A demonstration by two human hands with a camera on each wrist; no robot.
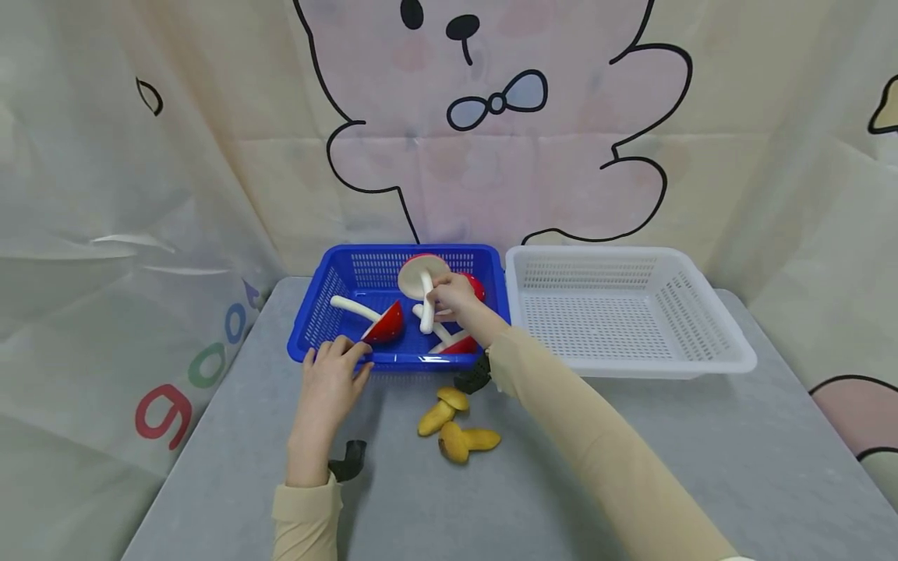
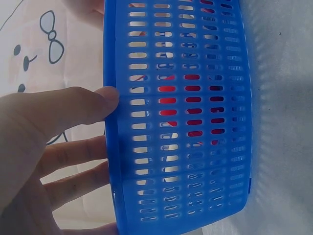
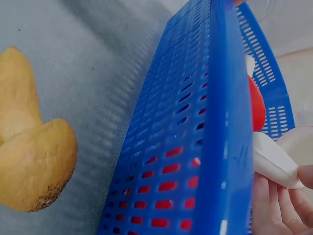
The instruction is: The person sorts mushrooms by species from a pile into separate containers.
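Note:
My right hand (image 1: 452,298) reaches into the blue basket (image 1: 410,360) and pinches the white stem of a toy mushroom (image 1: 414,276), its pale cap underside facing me. In the right wrist view, the thumb and fingers (image 3: 288,210) meet at this stem (image 3: 271,156). My left hand (image 1: 331,380) grips the basket's near rim, thumb on the outer side and fingers over the edge, as the left wrist view shows. Inside the basket lie a red-capped mushroom (image 1: 386,323) at the left, another (image 1: 459,343) at the front right and a red cap (image 1: 477,286) partly hidden behind my right hand.
A white basket (image 1: 719,366) stands beside the blue one on its right. On the grey table (image 1: 421,514), two yellow mushrooms, one upper (image 1: 438,417) and one lower (image 1: 471,441), lie before the blue basket. A printed curtain (image 1: 561,187) hangs behind the table.

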